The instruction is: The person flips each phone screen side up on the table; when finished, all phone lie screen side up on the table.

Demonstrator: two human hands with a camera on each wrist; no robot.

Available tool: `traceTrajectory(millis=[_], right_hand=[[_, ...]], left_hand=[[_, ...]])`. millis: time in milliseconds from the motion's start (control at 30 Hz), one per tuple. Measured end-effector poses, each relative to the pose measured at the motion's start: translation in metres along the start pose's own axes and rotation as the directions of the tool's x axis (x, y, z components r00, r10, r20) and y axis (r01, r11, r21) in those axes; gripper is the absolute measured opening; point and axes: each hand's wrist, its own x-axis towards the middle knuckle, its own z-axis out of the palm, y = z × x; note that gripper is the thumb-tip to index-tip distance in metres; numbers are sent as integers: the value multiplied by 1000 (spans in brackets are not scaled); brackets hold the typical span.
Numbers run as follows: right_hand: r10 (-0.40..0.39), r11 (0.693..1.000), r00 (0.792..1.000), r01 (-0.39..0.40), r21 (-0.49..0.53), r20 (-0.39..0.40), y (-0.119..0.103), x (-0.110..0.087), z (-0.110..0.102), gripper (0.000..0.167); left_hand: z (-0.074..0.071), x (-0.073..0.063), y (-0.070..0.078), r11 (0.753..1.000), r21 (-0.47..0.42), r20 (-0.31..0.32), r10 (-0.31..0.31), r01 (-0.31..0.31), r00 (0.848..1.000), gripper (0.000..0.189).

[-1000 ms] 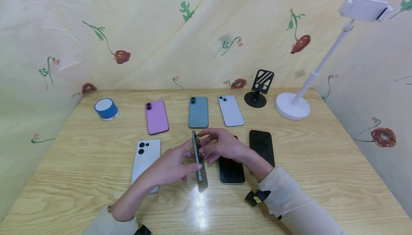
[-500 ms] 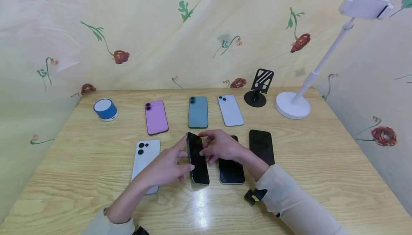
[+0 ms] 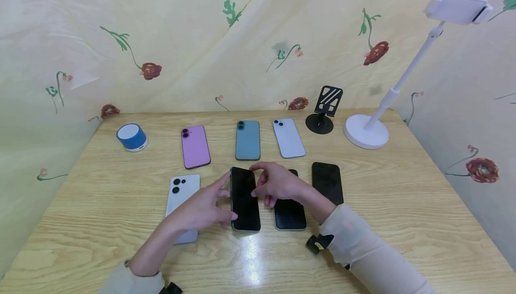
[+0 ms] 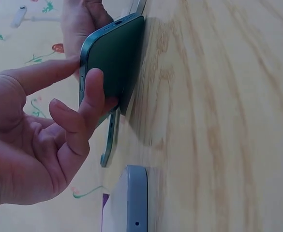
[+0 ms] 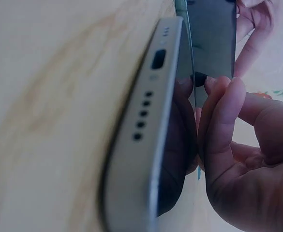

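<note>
Phone (image 3: 246,204) points lengthwise forward, screen (image 3: 243,182) up, left grip (image 3: 203,206) and right grip (image 3: 279,182) pinching it.

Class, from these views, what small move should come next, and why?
Probably the left hand should lower the raised left edge of the phone between the hands until it lies flat. The left wrist view shows its back angled off the table, the left hand's grip on that raised edge; the right hand touches its upper right.
</note>
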Motion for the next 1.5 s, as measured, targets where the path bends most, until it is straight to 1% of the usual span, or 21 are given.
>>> traceTrajectory(millis=[133, 233, 300, 433, 533, 633, 833, 1000, 1233, 1400, 1500], right_hand=[[6, 1000, 1000, -6, -10, -10, 0, 1, 0, 71], [10, 1000, 1000, -10, -10, -21, 0, 2, 0, 70], [8, 1000, 1000, -8, -11, -28, 0, 3, 0, 70], [-2, 1000, 999, 2, -5, -36, 1, 3, 1, 68], [-1, 1000, 999, 1, 1, -36, 1, 3, 2, 66], [5, 1000, 999, -5, 2, -36, 0, 4, 1, 65], [16, 1000, 999, -16, -10, -29, -1, 4, 0, 63], [30, 999, 999, -30, -20, -23, -1, 5, -1, 63], [36, 999, 999, -36, -29, -14, 1, 5, -2, 63], [33, 998, 999, -34, -53, -26, -2, 3, -5, 65], [3, 998, 999, -6, -68, -39, -7, 0, -7, 64]], left_hand=[[0, 0, -2, 1000, 17, 31, -4, 3, 1000, 128], [1, 0, -3, 999, 35, 42, 4, -5, 999, 135], [1, 0, -2, 999, 52, 32, -4, 2, 999, 135], [4, 0, -2, 993, 113, -12, -38, 39, 999, 134], [6, 1, -2, 986, 162, -31, -35, 40, 999, 134], [8, 2, -3, 977, 212, -40, -25, 33, 999, 132], [12, 7, -1, 954, 287, -54, -69, 82, 996, 124], [12, 9, 0, 949, 297, -48, -95, 105, 994, 124], [10, 8, -2, 957, 275, -47, -85, 95, 995, 122], [4, -1, -2, 961, 263, -85, -69, 89, 994, 116], [-3, -8, -1, 959, 272, -103, -55, 82, 993, 108]])
